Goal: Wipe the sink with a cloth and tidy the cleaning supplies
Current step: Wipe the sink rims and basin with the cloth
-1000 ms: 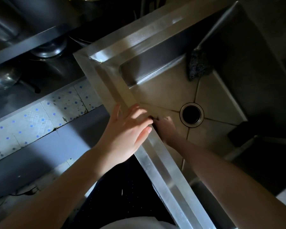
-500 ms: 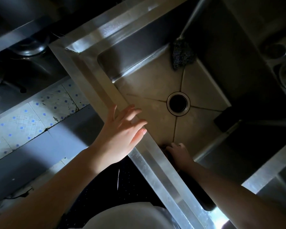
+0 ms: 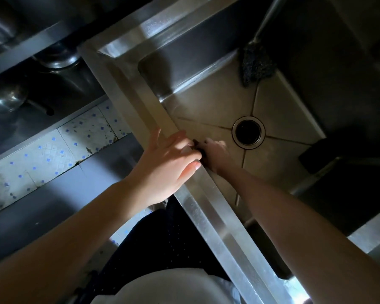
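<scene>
The right hand (image 3: 215, 155) presses a dark cloth (image 3: 199, 148), fingers clamped over it, against the sink (image 3: 206, 99) wall beside the left hand's (image 3: 169, 165) spread fingers, which brace the rim. Hidden cloth may slip; the scourer (image 3: 256, 66) beyond waits.

Dim overall, high contrast. Light entering from lower right, striking sink (image 3: 208, 218) rim with streaked glare. Basin floor moderately lit; far walls and upper right lost in black shadow. Left hand (image 3: 167, 167) brightly lit, slightly overexposed on knuckles. Right hand (image 3: 215, 154) shaded, soft. Wide-angle bending at edges. Fine detail smeared throughout.
</scene>
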Demonstrator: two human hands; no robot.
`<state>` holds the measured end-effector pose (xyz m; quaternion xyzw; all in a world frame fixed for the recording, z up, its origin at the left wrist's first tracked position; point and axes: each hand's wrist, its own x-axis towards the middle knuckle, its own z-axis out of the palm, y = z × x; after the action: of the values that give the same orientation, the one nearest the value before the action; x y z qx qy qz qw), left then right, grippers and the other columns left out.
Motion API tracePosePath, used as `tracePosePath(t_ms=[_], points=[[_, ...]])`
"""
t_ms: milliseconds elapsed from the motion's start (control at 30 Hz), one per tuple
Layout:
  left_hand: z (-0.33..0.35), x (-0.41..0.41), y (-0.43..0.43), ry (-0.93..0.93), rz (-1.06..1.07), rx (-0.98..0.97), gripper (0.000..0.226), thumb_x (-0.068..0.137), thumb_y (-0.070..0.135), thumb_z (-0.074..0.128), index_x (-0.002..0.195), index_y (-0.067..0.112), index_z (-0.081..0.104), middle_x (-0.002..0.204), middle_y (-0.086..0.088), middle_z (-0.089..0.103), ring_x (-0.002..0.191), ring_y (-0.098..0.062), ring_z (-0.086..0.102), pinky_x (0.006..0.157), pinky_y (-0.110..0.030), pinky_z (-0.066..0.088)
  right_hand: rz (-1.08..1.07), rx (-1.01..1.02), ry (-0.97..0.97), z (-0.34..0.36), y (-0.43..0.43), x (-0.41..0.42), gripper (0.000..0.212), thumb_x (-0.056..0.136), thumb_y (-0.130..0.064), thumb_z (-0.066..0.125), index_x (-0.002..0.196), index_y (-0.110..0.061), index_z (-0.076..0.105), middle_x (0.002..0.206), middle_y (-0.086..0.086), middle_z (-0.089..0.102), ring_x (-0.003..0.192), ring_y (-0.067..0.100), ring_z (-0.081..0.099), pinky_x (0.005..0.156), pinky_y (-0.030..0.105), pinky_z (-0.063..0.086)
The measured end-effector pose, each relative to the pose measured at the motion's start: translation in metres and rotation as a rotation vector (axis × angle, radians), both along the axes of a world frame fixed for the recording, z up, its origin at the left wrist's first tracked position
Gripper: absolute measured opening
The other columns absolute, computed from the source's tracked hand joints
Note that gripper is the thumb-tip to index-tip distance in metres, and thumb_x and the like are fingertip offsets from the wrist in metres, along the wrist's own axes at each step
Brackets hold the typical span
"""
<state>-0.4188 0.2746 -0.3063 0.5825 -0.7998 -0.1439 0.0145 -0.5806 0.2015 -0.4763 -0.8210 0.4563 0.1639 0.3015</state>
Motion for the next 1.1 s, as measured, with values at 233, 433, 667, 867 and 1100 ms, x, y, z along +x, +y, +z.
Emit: tracePosePath(t_ms=[233, 433, 667, 867, 1100], points=[[-0.007, 0.003, 0.003, 0.041, -0.007, -0.031, 0.019, 0.091, 0.033, 0.047, 0.096, 0.026, 0.064, 0.103, 0.003, 0.061, 0.116, -0.022, 0.051, 0.093, -0.053, 0.033, -0.016, 0.047, 0.070, 0.006, 0.048, -0.059, 0.021, 0.091, -0.024, 0.053, 0.110, -0.021, 0.062, 0.104, 0.003, 0.055, 0.091, 0.026, 0.061, 0.100, 0.040, 0.031], [-0.004, -0.001, 0.003, 0.061, 0.041, 0.028, 0.027, 0.092, 0.036, 0.037, 0.094, 0.026, 0.062, 0.106, 0.006, 0.059, 0.117, -0.019, 0.051, 0.092, -0.047, 0.028, 0.001, 0.211, 0.225, 0.017, 0.095, -0.117, 0.035, 0.089, -0.029, 0.053, 0.123, -0.023, 0.054, 0.119, 0.003, 0.053, 0.108, 0.024, 0.058, 0.098, 0.035, 0.033], [0.006, -0.012, 0.009, 0.039, 0.046, 0.062, 0.043, 0.091, 0.039, 0.028, 0.103, 0.018, 0.063, 0.117, -0.005, 0.055, 0.112, -0.023, 0.052, 0.096, -0.047, 0.028, -0.024, 0.317, 0.289, 0.026, 0.103, -0.121, 0.032, 0.091, -0.027, 0.048, 0.120, -0.019, 0.055, 0.115, 0.011, 0.053, 0.108, 0.034, 0.057, 0.095, 0.040, 0.039], [0.014, -0.044, 0.026, 0.118, -0.017, 0.075, 0.037, 0.090, 0.036, 0.036, 0.101, 0.015, 0.065, 0.122, -0.010, 0.056, 0.113, -0.025, 0.054, 0.096, -0.054, 0.035, -0.034, 0.317, 0.290, 0.025, 0.102, -0.118, 0.029, 0.091, -0.022, 0.050, 0.120, -0.016, 0.053, 0.119, 0.013, 0.048, 0.110, 0.036, 0.056, 0.102, 0.045, 0.035], [0.003, -0.057, 0.026, 0.179, -0.040, 0.061, 0.035, 0.088, 0.036, 0.039, 0.093, 0.016, 0.068, 0.117, -0.006, 0.060, 0.109, -0.019, 0.058, 0.094, -0.050, 0.036, -0.298, 0.175, 0.323, 0.013, 0.088, -0.136, 0.020, 0.086, -0.013, 0.057, 0.104, -0.016, 0.048, 0.117, 0.011, 0.048, 0.104, 0.037, 0.056, 0.101, 0.047, 0.035]])
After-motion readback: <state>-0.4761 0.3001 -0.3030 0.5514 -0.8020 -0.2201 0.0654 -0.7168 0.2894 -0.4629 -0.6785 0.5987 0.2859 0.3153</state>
